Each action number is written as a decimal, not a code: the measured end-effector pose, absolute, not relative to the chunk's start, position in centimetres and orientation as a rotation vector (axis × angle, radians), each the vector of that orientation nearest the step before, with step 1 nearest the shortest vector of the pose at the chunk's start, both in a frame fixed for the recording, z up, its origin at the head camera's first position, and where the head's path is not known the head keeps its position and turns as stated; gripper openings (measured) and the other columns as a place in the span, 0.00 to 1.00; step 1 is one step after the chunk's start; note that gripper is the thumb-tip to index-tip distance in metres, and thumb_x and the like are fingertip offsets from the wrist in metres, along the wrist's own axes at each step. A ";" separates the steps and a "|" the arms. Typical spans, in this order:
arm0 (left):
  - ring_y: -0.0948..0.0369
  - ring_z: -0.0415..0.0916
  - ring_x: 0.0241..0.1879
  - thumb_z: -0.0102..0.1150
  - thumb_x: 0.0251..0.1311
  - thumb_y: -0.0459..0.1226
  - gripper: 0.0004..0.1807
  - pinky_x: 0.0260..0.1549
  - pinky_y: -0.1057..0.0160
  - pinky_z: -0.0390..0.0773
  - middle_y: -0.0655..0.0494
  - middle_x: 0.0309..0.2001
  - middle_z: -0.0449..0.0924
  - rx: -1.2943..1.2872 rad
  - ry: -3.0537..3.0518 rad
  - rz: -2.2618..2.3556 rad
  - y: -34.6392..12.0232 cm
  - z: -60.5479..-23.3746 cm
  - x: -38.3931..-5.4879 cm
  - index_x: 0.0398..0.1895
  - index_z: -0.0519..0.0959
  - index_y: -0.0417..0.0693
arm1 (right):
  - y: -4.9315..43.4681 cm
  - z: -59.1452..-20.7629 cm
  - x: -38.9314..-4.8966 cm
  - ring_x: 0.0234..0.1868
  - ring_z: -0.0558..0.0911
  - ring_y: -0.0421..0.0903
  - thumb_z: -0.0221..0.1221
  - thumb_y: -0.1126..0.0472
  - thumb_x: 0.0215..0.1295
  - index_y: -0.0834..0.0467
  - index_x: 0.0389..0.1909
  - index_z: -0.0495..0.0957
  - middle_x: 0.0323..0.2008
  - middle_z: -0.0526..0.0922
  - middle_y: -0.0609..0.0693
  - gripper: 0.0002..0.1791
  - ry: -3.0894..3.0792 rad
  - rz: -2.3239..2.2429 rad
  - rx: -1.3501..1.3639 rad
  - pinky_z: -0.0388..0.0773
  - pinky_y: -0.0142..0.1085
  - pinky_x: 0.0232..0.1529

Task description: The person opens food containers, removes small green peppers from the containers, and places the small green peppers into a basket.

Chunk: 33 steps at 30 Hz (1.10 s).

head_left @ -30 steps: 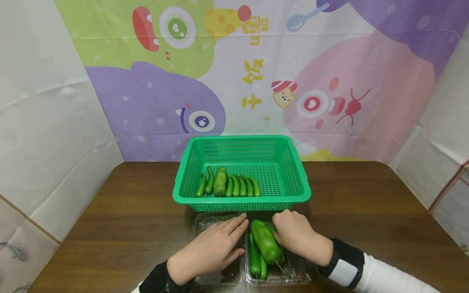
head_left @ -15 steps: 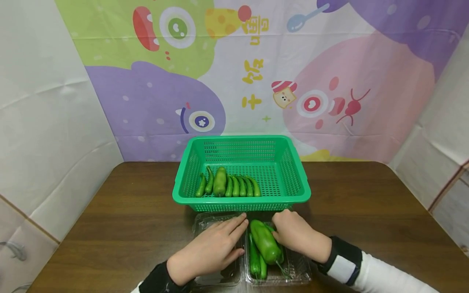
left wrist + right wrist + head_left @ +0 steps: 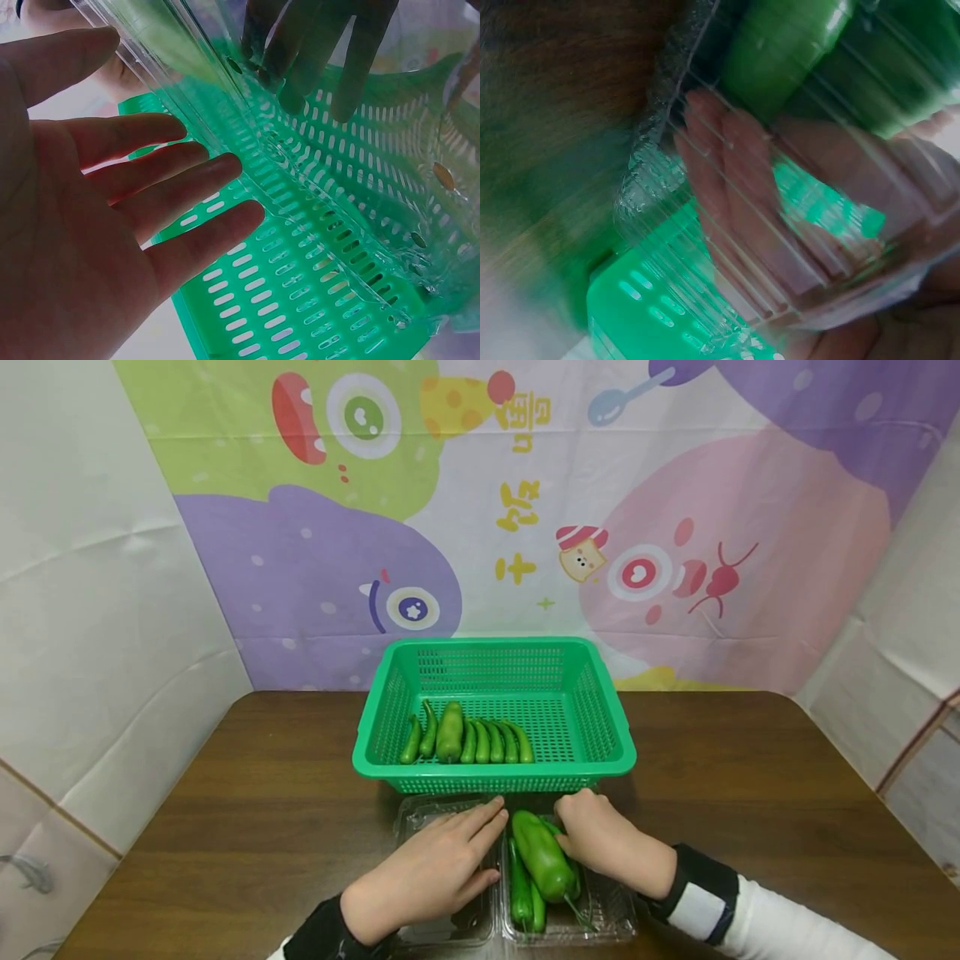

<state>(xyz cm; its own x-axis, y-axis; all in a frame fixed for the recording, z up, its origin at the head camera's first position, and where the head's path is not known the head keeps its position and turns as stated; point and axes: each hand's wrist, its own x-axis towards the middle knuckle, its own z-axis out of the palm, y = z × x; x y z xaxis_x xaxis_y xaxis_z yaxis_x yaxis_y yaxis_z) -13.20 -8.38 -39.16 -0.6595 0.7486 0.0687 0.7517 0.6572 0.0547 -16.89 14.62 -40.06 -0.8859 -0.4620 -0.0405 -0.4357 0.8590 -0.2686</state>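
Observation:
My left hand [image 3: 438, 868] lies over the left half of a clear plastic box [image 3: 408, 818], its fingers straight. The left wrist view shows those fingers [image 3: 202, 184] stretched beside the clear plastic. In the right half [image 3: 626, 918] lie a large green pepper [image 3: 542, 857] and thinner green chili peppers [image 3: 520, 889]. My right hand [image 3: 606, 831] is curled at the far right of these, its thumb at a pepper partly hidden under the large one. Through the plastic, the right wrist view shows fingertips [image 3: 705, 112] right at a green pepper [image 3: 787, 52]; the thumb's grip is hidden there.
A green basket [image 3: 491, 770] stands just behind the box. Inside it, a large green pepper [image 3: 450, 732] and several green chili peppers [image 3: 483, 743] lie in a row along the front. A printed cloth [image 3: 525, 527] hangs behind the brown wooden table [image 3: 300, 777].
Both hands stay almost still. The right hand and its wrist band have shifted very slightly to the left. The peppers in the box and basket keep their places.

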 end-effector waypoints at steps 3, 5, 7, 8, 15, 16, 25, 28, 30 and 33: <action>0.53 0.68 0.64 0.51 0.66 0.52 0.35 0.57 0.54 0.74 0.46 0.71 0.59 -1.280 -2.823 -0.123 -8.4 -39.2 -13.2 0.70 0.61 0.43 | 14.6 -40.1 -16.9 0.16 0.71 0.43 0.66 0.67 0.52 0.55 0.14 0.73 0.14 0.72 0.47 0.13 2.916 -0.408 -0.682 0.66 0.36 0.20; 0.53 0.68 0.64 0.51 0.66 0.51 0.35 0.57 0.54 0.74 0.46 0.71 0.59 -1.279 -2.825 -0.123 -8.4 -39.1 -13.2 0.71 0.61 0.43 | 14.6 -40.0 -16.8 0.17 0.72 0.43 0.66 0.67 0.52 0.56 0.15 0.73 0.15 0.72 0.47 0.13 2.908 -0.425 -0.669 0.66 0.37 0.20; 0.53 0.68 0.64 0.51 0.67 0.51 0.35 0.57 0.54 0.74 0.46 0.71 0.59 -1.281 -2.825 -0.125 -8.4 -39.1 -13.2 0.71 0.61 0.43 | 14.6 -40.0 -16.8 0.17 0.72 0.43 0.65 0.68 0.53 0.56 0.16 0.73 0.15 0.72 0.48 0.12 2.906 -0.440 -0.666 0.67 0.37 0.21; 0.53 0.68 0.64 0.51 0.67 0.51 0.34 0.57 0.54 0.74 0.47 0.71 0.59 -1.282 -2.825 -0.127 -8.4 -39.1 -13.2 0.71 0.61 0.43 | 14.6 -40.0 -16.7 0.17 0.72 0.43 0.65 0.68 0.53 0.56 0.16 0.74 0.15 0.72 0.48 0.12 2.906 -0.447 -0.665 0.67 0.38 0.21; 0.54 0.68 0.64 0.51 0.67 0.51 0.34 0.57 0.54 0.74 0.47 0.71 0.59 -1.290 -2.822 -0.136 -8.4 -39.1 -13.2 0.70 0.61 0.43 | 14.5 -39.7 -16.4 0.16 0.71 0.41 0.64 0.68 0.53 0.57 0.16 0.74 0.15 0.73 0.47 0.12 2.952 -0.474 -0.666 0.66 0.36 0.20; 0.54 0.68 0.64 0.51 0.67 0.51 0.34 0.56 0.54 0.74 0.47 0.71 0.59 -1.290 -2.822 -0.135 -8.4 -39.1 -13.2 0.70 0.61 0.43 | 14.5 -39.7 -16.3 0.16 0.69 0.40 0.64 0.68 0.54 0.56 0.14 0.72 0.14 0.70 0.46 0.14 2.959 -0.475 -0.663 0.64 0.35 0.19; 0.54 0.68 0.64 0.51 0.66 0.51 0.34 0.57 0.54 0.74 0.46 0.71 0.59 -1.279 -2.812 -0.121 -8.4 -39.2 -13.2 0.70 0.62 0.42 | 14.7 -39.6 -16.0 0.15 0.66 0.39 0.64 0.66 0.54 0.55 0.12 0.69 0.13 0.66 0.44 0.17 3.028 -0.493 -0.648 0.61 0.33 0.19; 0.53 0.68 0.64 0.52 0.66 0.51 0.35 0.57 0.54 0.74 0.46 0.71 0.59 -1.278 -2.808 -0.121 -8.4 -39.2 -13.2 0.70 0.62 0.42 | 14.7 -39.5 -15.9 0.17 0.72 0.41 0.66 0.66 0.53 0.57 0.18 0.75 0.17 0.73 0.47 0.11 3.042 -0.513 -0.639 0.67 0.34 0.19; 0.53 0.68 0.64 0.51 0.66 0.52 0.35 0.57 0.54 0.74 0.46 0.71 0.59 -1.276 -2.811 -0.122 -8.4 -39.2 -13.2 0.70 0.62 0.42 | 14.7 -39.4 -15.8 0.20 0.76 0.43 0.67 0.66 0.52 0.59 0.21 0.77 0.19 0.76 0.48 0.08 3.059 -0.522 -0.635 0.70 0.36 0.20; 0.54 0.68 0.64 0.51 0.66 0.51 0.35 0.57 0.54 0.74 0.47 0.71 0.58 -1.273 -2.816 -0.116 -8.4 -39.2 -13.2 0.70 0.61 0.42 | 14.8 -39.3 -15.6 0.22 0.78 0.45 0.68 0.66 0.52 0.59 0.25 0.77 0.22 0.78 0.50 0.07 3.076 -0.532 -0.617 0.73 0.36 0.20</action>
<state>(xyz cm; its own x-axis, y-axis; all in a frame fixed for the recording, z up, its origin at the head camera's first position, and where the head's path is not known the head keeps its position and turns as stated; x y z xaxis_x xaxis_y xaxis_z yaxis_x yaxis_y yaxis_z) -13.21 -8.36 -39.19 -0.6602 0.7473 0.0757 0.7510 0.6586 0.0482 -15.61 14.76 -39.26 -0.9241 -0.3677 0.1039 -0.3813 0.8691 -0.3150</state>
